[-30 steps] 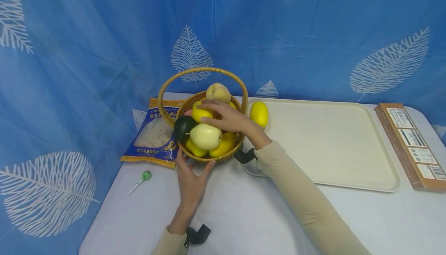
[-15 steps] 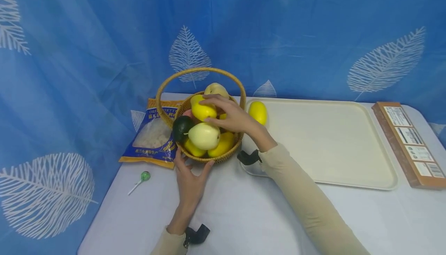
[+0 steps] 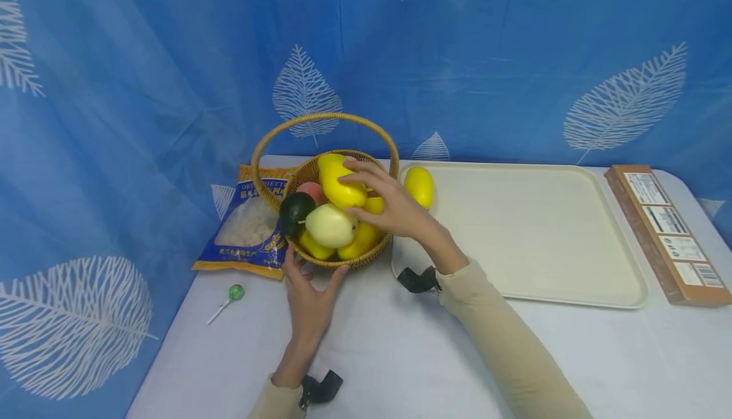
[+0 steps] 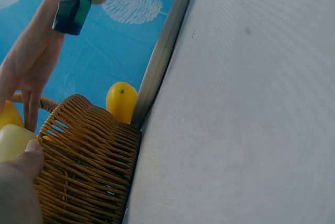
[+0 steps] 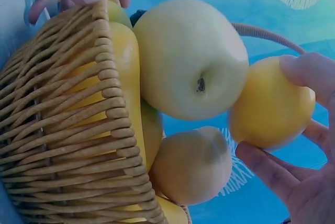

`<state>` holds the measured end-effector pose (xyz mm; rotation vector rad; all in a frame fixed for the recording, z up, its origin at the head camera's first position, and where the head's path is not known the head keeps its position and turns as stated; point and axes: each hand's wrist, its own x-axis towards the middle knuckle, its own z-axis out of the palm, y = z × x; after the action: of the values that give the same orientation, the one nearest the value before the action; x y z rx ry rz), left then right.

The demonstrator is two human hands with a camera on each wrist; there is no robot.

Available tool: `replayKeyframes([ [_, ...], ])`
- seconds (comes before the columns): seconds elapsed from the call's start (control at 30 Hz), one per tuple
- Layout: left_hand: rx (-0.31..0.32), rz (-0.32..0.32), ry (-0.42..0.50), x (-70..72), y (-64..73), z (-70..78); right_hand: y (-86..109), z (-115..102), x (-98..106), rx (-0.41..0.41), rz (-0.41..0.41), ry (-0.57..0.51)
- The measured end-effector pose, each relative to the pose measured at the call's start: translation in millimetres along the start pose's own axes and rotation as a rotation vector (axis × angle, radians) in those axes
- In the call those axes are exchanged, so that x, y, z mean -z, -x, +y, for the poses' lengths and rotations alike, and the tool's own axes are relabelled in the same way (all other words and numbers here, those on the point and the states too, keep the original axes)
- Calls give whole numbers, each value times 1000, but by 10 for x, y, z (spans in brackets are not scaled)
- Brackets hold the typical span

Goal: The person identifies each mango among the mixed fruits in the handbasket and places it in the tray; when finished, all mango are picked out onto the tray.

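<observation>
A wicker basket (image 3: 374, 257) with a tall hoop handle holds a heap of fruit. My left hand (image 3: 309, 308) grips its near rim; in the left wrist view the thumb (image 4: 30, 157) lies at the rim. My right hand (image 3: 394, 206) pinches a yellow mango (image 3: 337, 180) above the heap, and the right wrist view shows thumb and fingers on either side of this mango (image 5: 272, 103). Below it lie a pale pear (image 3: 330, 226), a dark green avocado (image 3: 295, 213), a reddish fruit (image 3: 312, 191) and several yellow fruits. A cream-coloured fruit (image 5: 193, 165) shows in the right wrist view.
A cream tray (image 3: 537, 234) lies right of the basket, with another yellow mango (image 3: 420, 187) at its left end. Beyond its right edge is a long brown box (image 3: 669, 234). A blue pasta bag (image 3: 243, 228) and a green lollipop (image 3: 235, 292) lie at the left.
The yellow mango has risen from the heap and tilted within my right hand, which has shifted slightly nearer. More of the reddish fruit shows. My left hand stays at the basket's rim.
</observation>
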<state>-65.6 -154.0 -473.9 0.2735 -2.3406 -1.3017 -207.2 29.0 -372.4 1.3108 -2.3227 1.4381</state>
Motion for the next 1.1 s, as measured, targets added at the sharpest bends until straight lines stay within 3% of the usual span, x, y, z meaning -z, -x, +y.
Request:
replayKeyframes([
  [0.83, -13, 14, 10, 1, 4, 5, 188, -100, 98, 52, 48, 68],
  [1.1, -15, 6, 1, 4, 1, 15, 226, -327, 377, 174, 191, 56],
])
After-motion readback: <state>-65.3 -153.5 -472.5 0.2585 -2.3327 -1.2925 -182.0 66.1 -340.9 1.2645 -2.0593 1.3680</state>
